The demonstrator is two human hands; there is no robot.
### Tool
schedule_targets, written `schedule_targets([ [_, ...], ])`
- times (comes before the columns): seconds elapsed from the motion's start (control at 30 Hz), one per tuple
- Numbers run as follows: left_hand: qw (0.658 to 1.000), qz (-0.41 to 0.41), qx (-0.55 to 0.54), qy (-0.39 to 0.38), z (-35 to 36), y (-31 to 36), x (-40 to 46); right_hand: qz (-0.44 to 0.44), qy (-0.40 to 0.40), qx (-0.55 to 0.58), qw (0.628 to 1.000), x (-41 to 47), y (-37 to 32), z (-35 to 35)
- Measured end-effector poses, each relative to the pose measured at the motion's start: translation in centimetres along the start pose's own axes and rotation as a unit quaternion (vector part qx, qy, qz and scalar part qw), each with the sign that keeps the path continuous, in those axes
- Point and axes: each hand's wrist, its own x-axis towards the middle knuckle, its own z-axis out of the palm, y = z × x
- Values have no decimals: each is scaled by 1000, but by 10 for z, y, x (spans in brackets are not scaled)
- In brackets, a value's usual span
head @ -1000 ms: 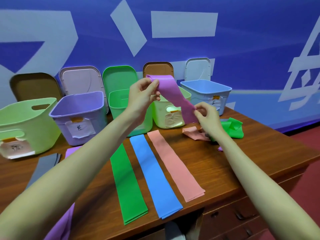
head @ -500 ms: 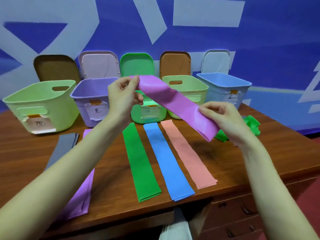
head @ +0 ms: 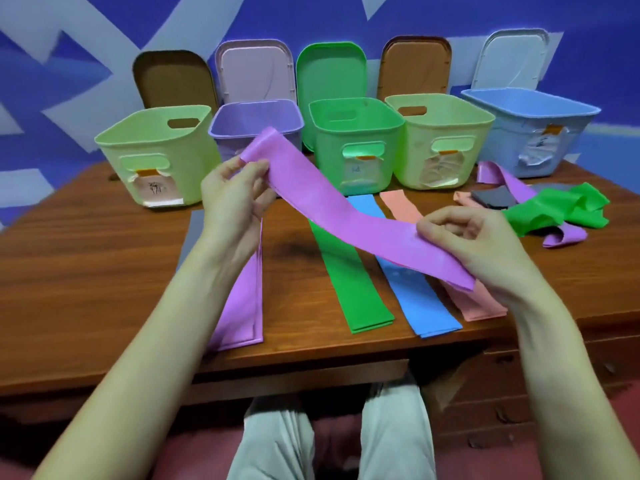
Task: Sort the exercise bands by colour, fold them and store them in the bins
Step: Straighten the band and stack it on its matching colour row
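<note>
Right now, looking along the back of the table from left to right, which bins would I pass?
Pale green bin → purple bin → bright green bin → pale yellow-green bin → blue bin.

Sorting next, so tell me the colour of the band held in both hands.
Purple band, clearest in the head view.

Purple band [head: 346, 220] now lower, stretched flatter over the table, left hand [head: 232, 199] dropped, right hand [head: 464, 240] pulled nearer
</note>
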Motion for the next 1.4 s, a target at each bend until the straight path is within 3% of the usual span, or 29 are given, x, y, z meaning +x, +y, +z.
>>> schedule_targets([
  [0.1, 999, -27, 18, 40, -22, 0, 8, 15, -39, 38, 998, -5, -6, 13],
  [0.23, 992, 17, 123, 31, -50, 1, 33, 45, -102, 3, 994, -6, -11, 43],
  [0.43, 941, 94, 324, 11, -90, 0, 89, 40, -193, -63, 978, -12, -24, 100],
  [0.57, 913, 115, 388, -38, -106, -3, 114, 56, -215, -53, 974, -14, -29, 131],
  [0.73, 907, 107, 404, -50, -117, -12, 133, 68, -229, -17, 971, -17, -36, 163],
  [0.9, 902, 114, 407, -88, -112, -26, 141, 69, -231, -61, 969, -16, -39, 182],
  [1.17, 879, 107, 461, -61, -109, -49, 148, 96, -245, -107, 959, -9, -31, 195],
  [1.4, 829, 126, 542, -60, -111, -56, 146, 90, -287, -191, 935, -8, -26, 193],
])
